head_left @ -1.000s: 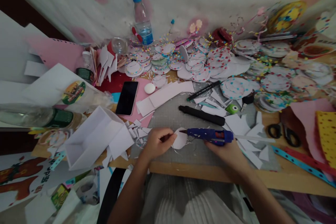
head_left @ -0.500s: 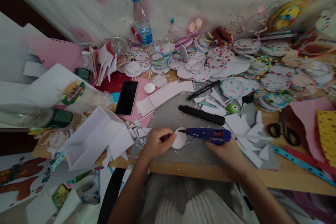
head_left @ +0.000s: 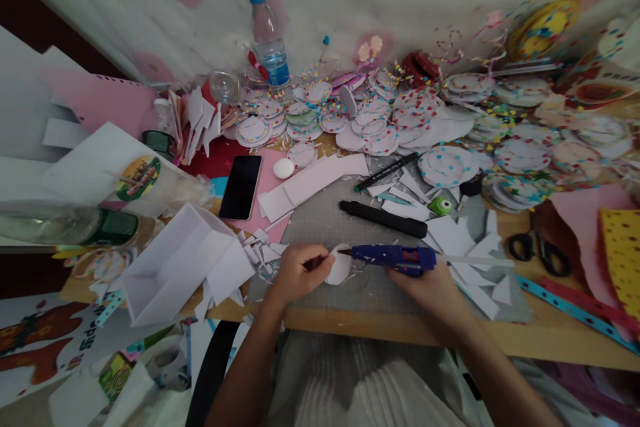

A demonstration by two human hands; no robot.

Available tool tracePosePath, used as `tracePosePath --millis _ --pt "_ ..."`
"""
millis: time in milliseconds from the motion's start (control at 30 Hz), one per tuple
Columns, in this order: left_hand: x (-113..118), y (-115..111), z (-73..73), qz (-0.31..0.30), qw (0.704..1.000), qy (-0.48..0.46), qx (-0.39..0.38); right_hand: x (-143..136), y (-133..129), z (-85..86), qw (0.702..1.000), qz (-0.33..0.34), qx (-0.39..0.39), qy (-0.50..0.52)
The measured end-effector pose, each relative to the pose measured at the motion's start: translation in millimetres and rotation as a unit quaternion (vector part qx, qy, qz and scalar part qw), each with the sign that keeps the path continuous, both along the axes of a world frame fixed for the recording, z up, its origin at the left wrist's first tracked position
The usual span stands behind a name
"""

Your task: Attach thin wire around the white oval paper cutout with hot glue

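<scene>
Between finger and thumb, my left hand (head_left: 301, 273) pinches the left edge of a small white paper disc (head_left: 340, 267). My right hand (head_left: 425, 283) is wrapped round a blue glue gun (head_left: 393, 256), which points left with a white glue stick (head_left: 475, 260) out of its rear. The gun's nozzle is at the upper edge of the disc; whether it touches cannot be made out. Both hands are low over a grey cutting mat (head_left: 320, 220) near the table's front edge.
An open white box (head_left: 175, 260), a phone (head_left: 241, 187) and paper scraps lie left. Black marker (head_left: 383, 218), green pen (head_left: 386, 171), scraps and scissors (head_left: 540, 247) are ahead and right. Stacks of dotted discs (head_left: 450, 165) and a water bottle (head_left: 270, 40) line the back.
The glue gun and my right hand have shifted very slightly left, with the nozzle still by the disc's upper edge. My left hand keeps its pinch.
</scene>
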State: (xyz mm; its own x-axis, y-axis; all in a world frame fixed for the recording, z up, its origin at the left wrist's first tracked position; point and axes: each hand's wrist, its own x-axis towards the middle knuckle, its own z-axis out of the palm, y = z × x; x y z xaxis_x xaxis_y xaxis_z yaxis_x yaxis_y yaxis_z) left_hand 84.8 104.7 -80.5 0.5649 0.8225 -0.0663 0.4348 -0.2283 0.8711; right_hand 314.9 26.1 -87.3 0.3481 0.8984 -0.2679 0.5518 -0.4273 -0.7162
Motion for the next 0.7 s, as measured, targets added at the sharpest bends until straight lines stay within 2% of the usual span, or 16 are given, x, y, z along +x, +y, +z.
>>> tracePosePath --millis 433,700 --pt "-1.0 -0.5 -3.5 0.002 1.0 0.002 0.01 -1.6 1.8 6.9 1.0 0.019 0.005 -0.013" --pt "-1.2 0.2 -3.5 0.005 1.0 -0.002 0.007 -2.1 1.2 5.6 0.999 0.022 -0.001 -0.028"
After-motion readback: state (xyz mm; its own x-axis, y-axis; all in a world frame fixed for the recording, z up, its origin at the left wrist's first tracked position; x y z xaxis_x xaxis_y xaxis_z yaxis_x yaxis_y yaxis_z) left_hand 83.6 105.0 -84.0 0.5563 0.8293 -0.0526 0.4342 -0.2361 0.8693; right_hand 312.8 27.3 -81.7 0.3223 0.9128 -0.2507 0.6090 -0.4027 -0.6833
